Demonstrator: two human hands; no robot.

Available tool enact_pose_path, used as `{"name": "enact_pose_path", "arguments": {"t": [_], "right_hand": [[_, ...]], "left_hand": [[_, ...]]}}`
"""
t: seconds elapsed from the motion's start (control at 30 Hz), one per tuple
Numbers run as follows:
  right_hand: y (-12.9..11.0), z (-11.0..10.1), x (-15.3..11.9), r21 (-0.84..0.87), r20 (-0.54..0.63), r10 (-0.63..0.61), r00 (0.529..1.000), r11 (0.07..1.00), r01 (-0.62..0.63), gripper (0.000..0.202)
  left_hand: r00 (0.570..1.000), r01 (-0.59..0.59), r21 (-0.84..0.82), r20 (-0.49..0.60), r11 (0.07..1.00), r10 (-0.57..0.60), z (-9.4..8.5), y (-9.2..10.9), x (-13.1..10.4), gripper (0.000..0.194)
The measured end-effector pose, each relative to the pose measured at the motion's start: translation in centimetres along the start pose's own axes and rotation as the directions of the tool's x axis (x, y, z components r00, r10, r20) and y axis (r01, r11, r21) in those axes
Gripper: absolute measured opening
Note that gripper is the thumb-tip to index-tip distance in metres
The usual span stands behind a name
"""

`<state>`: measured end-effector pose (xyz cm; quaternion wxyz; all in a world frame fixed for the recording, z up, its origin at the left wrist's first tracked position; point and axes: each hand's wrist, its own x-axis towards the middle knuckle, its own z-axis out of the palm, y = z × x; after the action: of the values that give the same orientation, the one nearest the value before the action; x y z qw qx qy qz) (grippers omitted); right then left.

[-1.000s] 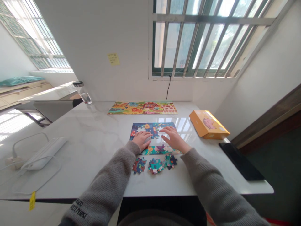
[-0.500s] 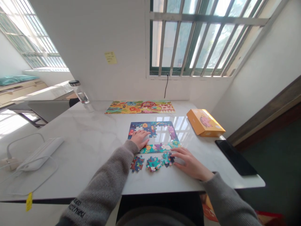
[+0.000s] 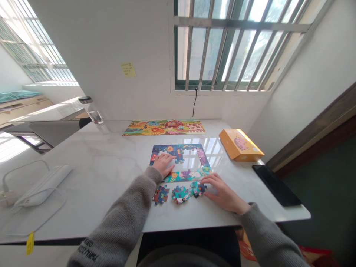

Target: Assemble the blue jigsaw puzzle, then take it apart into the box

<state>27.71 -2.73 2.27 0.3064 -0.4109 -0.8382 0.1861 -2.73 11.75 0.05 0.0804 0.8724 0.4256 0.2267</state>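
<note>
A partly assembled jigsaw puzzle (image 3: 185,176) lies on the table, its border joined around a gap in the middle. Across its left side rests my left hand (image 3: 164,164), fingers stretched out and covering some pieces. Three small groups of loose pieces sit in front of the puzzle: a dark blue and red group (image 3: 160,195), a teal group (image 3: 180,194) and a mixed teal and dark blue group (image 3: 196,189). My right hand (image 3: 218,191) is at the right edge of the mixed group, thumb and fingers apart, fingertips touching or very near its pieces.
A long farm-scene puzzle (image 3: 164,127) lies by the wall. An orange box (image 3: 240,145) and a black tablet-like slab (image 3: 275,185) are on the right. A clear bottle (image 3: 93,111) stands at the back left; a white power strip (image 3: 46,185) with cables lies at left.
The fingers of my right hand have lowered and curled slightly toward the right group of pieces. My left hand stays on the puzzle. The camera view has shifted slightly.
</note>
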Motion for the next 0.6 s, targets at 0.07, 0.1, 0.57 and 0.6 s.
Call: {"name": "enact_pose_path", "arguments": {"t": [0.07,0.1,0.57,0.6], "right_hand": [[-0.2,-0.2,0.4,0.007,-0.045,0.006,0.999,1.0,-0.005,0.026],[-0.2,-0.3,0.7,0.006,-0.063,0.004,0.998,1.0,-0.003,0.027],[1.2,0.5,12.3,-0.178,0.019,-0.18,0.984,0.967,0.18,0.034],[1.2,0.7,12.7,-0.191,0.021,-0.185,0.982,0.964,0.186,0.034]], "left_hand": [[1.0,-0.017,-0.025,0.006,1.0,0.017,-0.1,0.1,0.1,0.036],[0.999,-0.03,-0.037,0.01,0.999,0.03,-0.2,0.2,0.1,0.035],[0.982,-0.185,-0.152,-0.052,0.971,0.179,-0.3,0.7,0.2,0.053],[0.982,-0.182,-0.139,-0.071,0.973,0.173,-0.3,0.5,0.3,0.048]]}}
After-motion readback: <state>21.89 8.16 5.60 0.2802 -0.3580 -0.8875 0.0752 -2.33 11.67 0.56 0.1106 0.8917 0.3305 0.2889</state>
